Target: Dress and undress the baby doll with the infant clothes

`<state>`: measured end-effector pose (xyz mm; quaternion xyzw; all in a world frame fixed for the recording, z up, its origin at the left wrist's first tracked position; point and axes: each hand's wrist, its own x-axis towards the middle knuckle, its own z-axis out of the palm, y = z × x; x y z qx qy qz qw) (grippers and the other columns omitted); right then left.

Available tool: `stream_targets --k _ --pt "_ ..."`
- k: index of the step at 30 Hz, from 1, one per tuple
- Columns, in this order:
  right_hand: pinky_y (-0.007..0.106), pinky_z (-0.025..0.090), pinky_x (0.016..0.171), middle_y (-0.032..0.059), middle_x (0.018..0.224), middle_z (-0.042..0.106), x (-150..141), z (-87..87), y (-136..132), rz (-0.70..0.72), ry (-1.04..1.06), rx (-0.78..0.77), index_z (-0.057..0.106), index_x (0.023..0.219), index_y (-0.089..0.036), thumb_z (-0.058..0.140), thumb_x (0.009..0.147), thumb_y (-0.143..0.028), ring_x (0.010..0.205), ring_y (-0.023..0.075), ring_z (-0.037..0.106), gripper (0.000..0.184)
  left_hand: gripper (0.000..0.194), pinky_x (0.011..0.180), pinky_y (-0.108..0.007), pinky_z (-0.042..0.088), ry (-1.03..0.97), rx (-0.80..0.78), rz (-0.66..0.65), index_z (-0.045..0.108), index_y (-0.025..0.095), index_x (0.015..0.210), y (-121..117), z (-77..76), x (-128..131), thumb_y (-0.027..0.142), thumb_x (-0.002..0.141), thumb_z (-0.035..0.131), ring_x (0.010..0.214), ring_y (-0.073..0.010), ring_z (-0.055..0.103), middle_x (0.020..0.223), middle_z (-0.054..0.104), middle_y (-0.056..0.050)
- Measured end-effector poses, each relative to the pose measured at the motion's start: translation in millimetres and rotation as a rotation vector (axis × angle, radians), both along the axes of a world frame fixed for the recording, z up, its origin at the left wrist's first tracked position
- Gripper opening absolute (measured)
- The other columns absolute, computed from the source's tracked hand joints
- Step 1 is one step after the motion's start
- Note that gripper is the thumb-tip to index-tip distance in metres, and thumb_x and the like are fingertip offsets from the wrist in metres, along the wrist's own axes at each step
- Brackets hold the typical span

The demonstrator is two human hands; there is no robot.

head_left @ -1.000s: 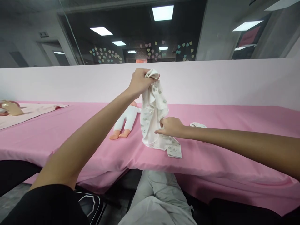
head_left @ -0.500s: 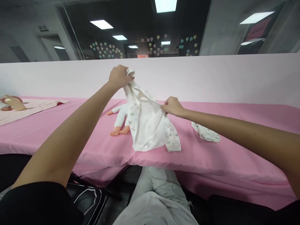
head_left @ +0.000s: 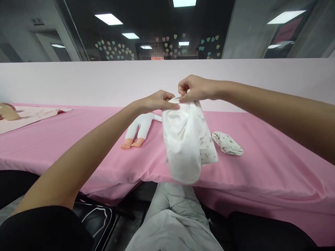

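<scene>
Between both hands hangs a white baby shirt (head_left: 183, 139) with small printed figures, its lower end above the front of the pink table cover. My left hand (head_left: 159, 100) pinches its upper left edge. Close beside it, my right hand (head_left: 195, 89) is closed on the top edge, fingers curled. Behind and left of the shirt lies a doll in white (head_left: 142, 126), its feet towards me; its upper body is hidden by my left hand and the shirt. A folded printed cloth (head_left: 227, 143) rests to the right of the shirt.
The pink-covered table (head_left: 65, 146) runs across the view, with a white low wall (head_left: 104, 80) behind it. At the far left, part of another doll (head_left: 9, 111) lies on a pale pink cloth (head_left: 34, 116). A black chair (head_left: 94, 219) stands at lower left.
My left hand has moved right and down, my right hand up, so they now meet at the shirt's top. The shirt has shifted right and hangs gathered, uncovering more of the doll's legs.
</scene>
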<state>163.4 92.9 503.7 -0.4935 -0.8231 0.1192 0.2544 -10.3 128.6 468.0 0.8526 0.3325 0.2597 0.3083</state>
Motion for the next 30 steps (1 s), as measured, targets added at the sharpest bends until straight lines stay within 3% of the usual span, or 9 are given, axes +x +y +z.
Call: stream_targets --k 5,9,13,19,23,26,28,30 --pt "0.024 0.046 0.062 0.0019 0.074 0.057 20.0 11.2 7.6 -0.052 -0.36 0.178 0.059 0.067 -0.014 0.07 0.071 -0.026 0.072 0.0137 0.058 0.017 0.028 0.049 -0.021 0.032 0.074 0.078 0.057 0.054 0.015 0.055 11.7 5.4 -5.1 0.035 0.065 0.071 0.053 -0.0077 0.045 0.054 0.043 0.002" --pt "0.033 0.047 0.077 0.0061 0.086 0.06 33.7 14.2 25.0 -0.141 -0.455 0.327 0.063 0.076 -0.013 0.066 0.075 -0.025 0.093 0.0215 0.057 0.012 0.024 0.055 -0.024 0.037 0.077 0.079 0.144 0.059 0.015 0.06 28.8 9.9 -13.2 0.035 0.065 0.071 0.062 -0.0125 0.053 0.059 0.05 -0.001" --pt "0.035 0.046 0.081 0.0065 0.088 0.062 47.1 15.1 28.5 -0.214 -0.526 0.423 0.064 0.077 -0.014 0.065 0.076 -0.02 0.097 0.0231 0.055 0.006 0.029 0.068 -0.029 0.045 -0.012 0.036 0.174 0.064 0.012 0.074 43.8 10.3 -33.7 0.041 0.074 0.064 0.072 -0.0146 0.056 0.067 0.057 -0.003" --pt "0.034 0.047 0.077 0.0025 0.08 0.062 46.7 30.5 -4.5 -0.385 -0.609 0.364 0.066 0.082 -0.012 0.059 0.075 -0.012 0.087 0.0189 0.058 0.01 0.027 0.082 -0.037 0.046 -0.064 0.05 0.134 0.066 0.009 0.084 48.3 20.4 -56.6 0.035 0.076 0.066 0.082 -0.016 0.058 0.081 0.062 -0.004" --pt "0.035 0.052 0.065 0.0019 0.084 0.065 55.8 40.3 5.7 -0.499 -0.27 0.158 0.065 0.094 -0.026 0.055 0.074 -0.01 0.077 0.0193 0.06 0.027 0.033 0.085 -0.04 0.045 -0.127 0.043 0.157 0.064 0.007 0.096 51.2 27.2 -58.4 0.032 0.075 0.068 0.089 -0.0188 0.058 0.087 0.063 -0.007" --pt "0.029 0.051 0.066 0.0048 0.097 0.064 73.5 16.4 46.7 -0.559 0.021 0.06 0.062 0.105 -0.021 0.048 0.078 -0.005 0.08 0.0162 0.06 0.034 0.034 0.077 -0.036 0.048 -0.102 -0.021 0.219 0.065 0.009 0.096 67.3 9.3 -54.3 0.034 0.074 0.068 0.082 -0.019 0.061 0.079 0.064 -0.006" --pt "0.027 0.048 0.069 0.0083 0.096 0.064 87.7 -20.2 80.6 -0.648 0.034 0.04 0.063 0.102 -0.01 0.053 0.076 -0.005 0.08 0.0142 0.059 0.029 0.036 0.069 -0.033 0.049 -0.046 -0.069 0.269 0.066 0.01 0.09 86.7 -19.2 -51.1 0.04 0.069 0.07 0.072 -0.019 0.061 0.072 0.064 -0.006" --pt "0.024 0.044 0.066 0.0096 0.089 0.064 102.5 -67.7 112.9 -0.651 -0.059 -0.071 0.065 0.095 -0.007 0.06 0.073 -0.012 0.077 0.0141 0.059 0.023 0.036 0.067 -0.03 0.048 -0.032 -0.129 0.292 0.068 0.012 0.083 111.7 -58.0 -49.3 0.044 0.067 0.07 0.072 -0.0196 0.061 0.075 0.066 -0.008"
